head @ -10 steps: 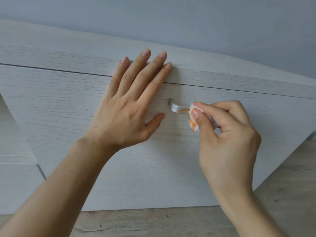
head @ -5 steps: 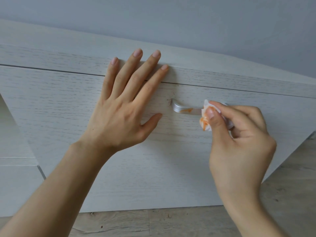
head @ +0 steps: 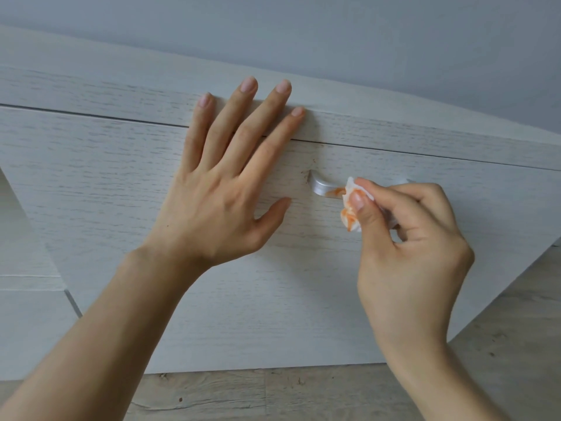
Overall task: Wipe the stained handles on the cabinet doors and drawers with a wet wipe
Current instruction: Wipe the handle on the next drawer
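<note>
A silver handle (head: 322,187) runs across the pale wood-grain cabinet front (head: 121,192), with an orange smear near its left end. My right hand (head: 406,238) pinches a crumpled white wet wipe (head: 352,214), stained orange, against the handle; the hand covers most of the handle's middle and right part. My left hand (head: 224,189) lies flat on the front, to the left of the handle, fingers straight and spread, tips reaching over the seam onto the cabinet's top board.
A grey wall (head: 334,41) rises behind the cabinet top. Light wooden floor (head: 303,396) shows below and at the right. More pale panels (head: 27,314) stand at the lower left.
My right hand slid the wipe rightward along the handle, uncovering more of its left end, then back a little to the left. My left hand stays flat, barely shifted.
</note>
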### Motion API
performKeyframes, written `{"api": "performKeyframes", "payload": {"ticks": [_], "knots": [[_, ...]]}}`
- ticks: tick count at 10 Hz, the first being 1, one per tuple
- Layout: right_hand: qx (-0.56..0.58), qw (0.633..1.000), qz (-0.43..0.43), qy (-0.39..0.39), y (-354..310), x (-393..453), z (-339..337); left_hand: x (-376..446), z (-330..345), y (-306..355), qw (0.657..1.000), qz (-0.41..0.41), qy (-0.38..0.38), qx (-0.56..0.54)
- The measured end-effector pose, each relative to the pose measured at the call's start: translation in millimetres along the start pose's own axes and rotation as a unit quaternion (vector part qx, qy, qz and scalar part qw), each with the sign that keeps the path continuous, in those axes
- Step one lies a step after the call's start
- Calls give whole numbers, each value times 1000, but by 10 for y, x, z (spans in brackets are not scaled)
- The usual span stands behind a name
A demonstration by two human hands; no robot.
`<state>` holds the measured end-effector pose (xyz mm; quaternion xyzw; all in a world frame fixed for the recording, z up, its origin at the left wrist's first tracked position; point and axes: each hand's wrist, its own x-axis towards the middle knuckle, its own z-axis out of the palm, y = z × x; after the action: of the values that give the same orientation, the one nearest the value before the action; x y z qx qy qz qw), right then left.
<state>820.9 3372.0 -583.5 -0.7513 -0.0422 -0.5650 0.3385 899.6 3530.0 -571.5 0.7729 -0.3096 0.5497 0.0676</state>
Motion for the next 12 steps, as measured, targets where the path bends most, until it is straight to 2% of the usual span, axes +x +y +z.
{"api": "performKeyframes", "payload": {"ticks": [2,5,7,8,12], "knots": [[10,1000,8,12,11,-25,-7,-4,4,17,1000,-2,2,-1],[13,1000,-23,-15,-44,-38,68,-1,2,19,1000,-4,3,2],[25,999,-15,19,7,-78,19,7,-4,25,1000,-4,3,-4],[14,999,-52,2,-10,-69,76,4,-3,27,1000,-4,6,-2],[14,999,-37,22,27,-81,66,2,13,29,1000,-5,6,-2]]}}
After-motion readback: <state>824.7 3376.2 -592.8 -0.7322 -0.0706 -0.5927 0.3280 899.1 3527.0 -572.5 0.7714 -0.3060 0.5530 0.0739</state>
